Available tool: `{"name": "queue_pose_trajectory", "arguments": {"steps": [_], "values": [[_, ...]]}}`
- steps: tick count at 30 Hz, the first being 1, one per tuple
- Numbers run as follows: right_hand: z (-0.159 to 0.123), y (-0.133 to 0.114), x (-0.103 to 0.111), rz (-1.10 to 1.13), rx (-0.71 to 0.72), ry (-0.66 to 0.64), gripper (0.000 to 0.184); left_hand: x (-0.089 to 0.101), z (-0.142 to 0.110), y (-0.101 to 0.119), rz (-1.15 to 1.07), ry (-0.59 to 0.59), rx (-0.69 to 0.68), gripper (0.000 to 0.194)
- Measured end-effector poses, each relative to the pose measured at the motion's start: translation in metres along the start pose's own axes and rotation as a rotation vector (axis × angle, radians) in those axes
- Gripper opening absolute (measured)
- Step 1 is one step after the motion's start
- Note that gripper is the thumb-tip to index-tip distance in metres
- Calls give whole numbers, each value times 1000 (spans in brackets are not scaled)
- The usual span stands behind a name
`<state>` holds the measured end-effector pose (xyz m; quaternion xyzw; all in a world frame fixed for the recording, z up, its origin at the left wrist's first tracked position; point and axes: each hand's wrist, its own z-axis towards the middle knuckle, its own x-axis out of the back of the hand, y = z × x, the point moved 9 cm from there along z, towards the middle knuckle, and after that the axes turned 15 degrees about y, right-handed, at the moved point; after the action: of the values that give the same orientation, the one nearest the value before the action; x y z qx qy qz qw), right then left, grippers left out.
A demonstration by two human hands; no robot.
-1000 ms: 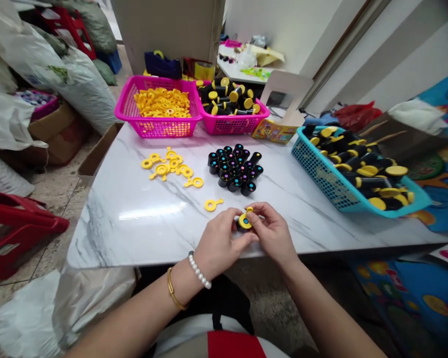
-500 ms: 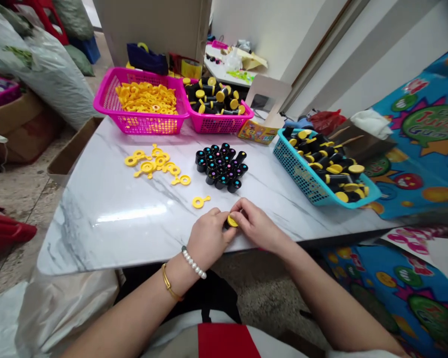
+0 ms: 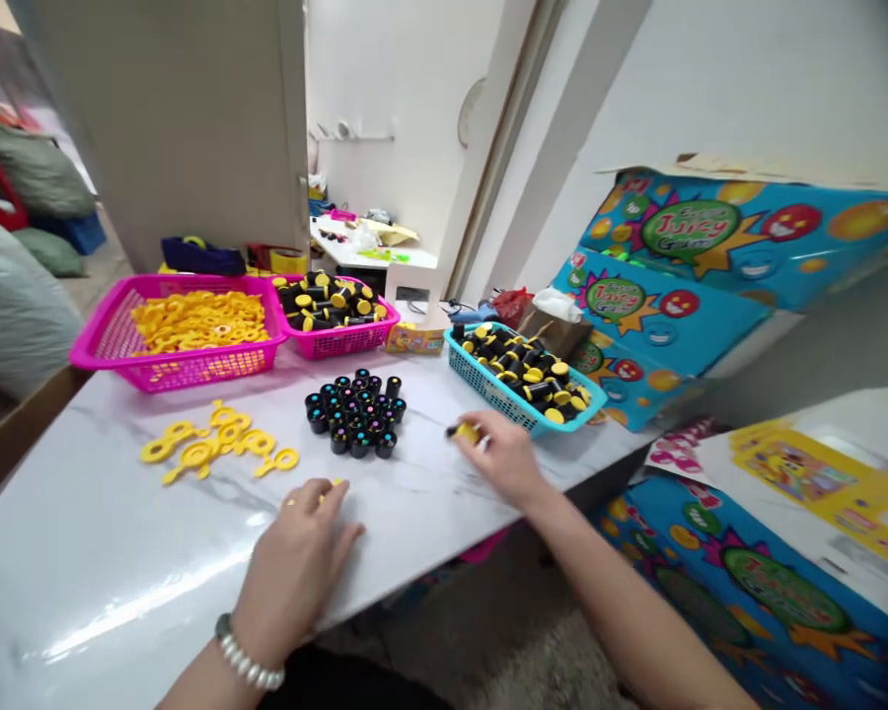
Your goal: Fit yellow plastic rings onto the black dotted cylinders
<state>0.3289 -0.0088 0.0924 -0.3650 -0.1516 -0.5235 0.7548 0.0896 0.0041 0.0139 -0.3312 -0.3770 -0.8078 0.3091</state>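
Observation:
My right hand (image 3: 501, 456) pinches a small black cylinder with a yellow cap (image 3: 465, 432) above the table, beside the turquoise basket (image 3: 481, 383). On the left, my left hand (image 3: 296, 552) reaches low over the tabletop, thumb apart from the fingers. Bits of a yellow plastic ring piece (image 3: 335, 483) show at its fingertips, the rest covered by the hand. Loose yellow ring pieces (image 3: 229, 439) lie farther left. A cluster of black cylinders (image 3: 359, 409) stands upright beyond my hands, with blue, pink and purple dots on top.
At the back, one pink basket (image 3: 170, 377) holds yellow ring pieces and another pink basket (image 3: 340, 342) holds yellow-capped cylinders. Similar capped cylinders fill the turquoise basket. Blue printed cartons (image 3: 681, 237) stand at right. The marble-patterned table (image 3: 414, 523) ends near my body.
My hands have separated. The right hand has carried the capped cylinder toward the turquoise basket, while the left has moved onto the single ring piece. The view has turned right and tilted up.

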Motion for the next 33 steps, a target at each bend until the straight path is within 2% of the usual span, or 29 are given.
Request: {"name": "queue_pose_trajectory", "arguments": {"steps": [1, 3, 5, 7, 9, 10, 12, 14, 16, 17, 19, 23, 25, 29, 33], "values": [[22, 20, 25, -117, -6, 160, 14, 6, 3, -9, 70, 32, 0, 29], [59, 55, 55, -176, -58, 284, 18, 10, 7, -23, 147, 24, 11, 22], [84, 75, 67, -179, -82, 319, 20, 9, 8, -30, 137, -15, 37, 19], [89, 73, 63, -141, -79, 307, 23, 7, 9, -30, 65, -28, 83, 20], [71, 51, 42, -79, -58, 238, 25, 5, 10, -25, -86, -22, 172, 22], [55, 35, 25, -22, -57, 161, 26, 2, 10, -23, -207, -33, 247, 24], [12, 0, -19, 154, -93, -82, 24, -12, 8, -18, -536, -99, 459, 28], [-38, -32, -69, 520, -298, -430, 27, -30, 5, -7, -878, -185, 669, 33], [-69, -52, -97, 767, -494, -593, 25, -43, 4, 5, -1078, -247, 769, 38], [-74, -53, -105, 817, -566, -602, 23, -48, 4, 9, -1105, -262, 777, 39], [-68, -39, -113, 808, -662, -546, 23, -52, 7, 8, -1019, -247, 739, 39], [-33, 6, -116, 690, -737, -423, 23, -41, 22, -3, -622, -62, 525, 38], [-24, 16, -122, 662, -742, -470, 30, -40, 28, -4, -494, -24, 445, 38], [-35, -1, -135, 643, -668, -685, 27, -45, 31, -7, -414, -13, 419, 40], [-52, -24, -129, 675, -539, -727, 21, -43, 27, -6, -372, -16, 378, 31]]}}
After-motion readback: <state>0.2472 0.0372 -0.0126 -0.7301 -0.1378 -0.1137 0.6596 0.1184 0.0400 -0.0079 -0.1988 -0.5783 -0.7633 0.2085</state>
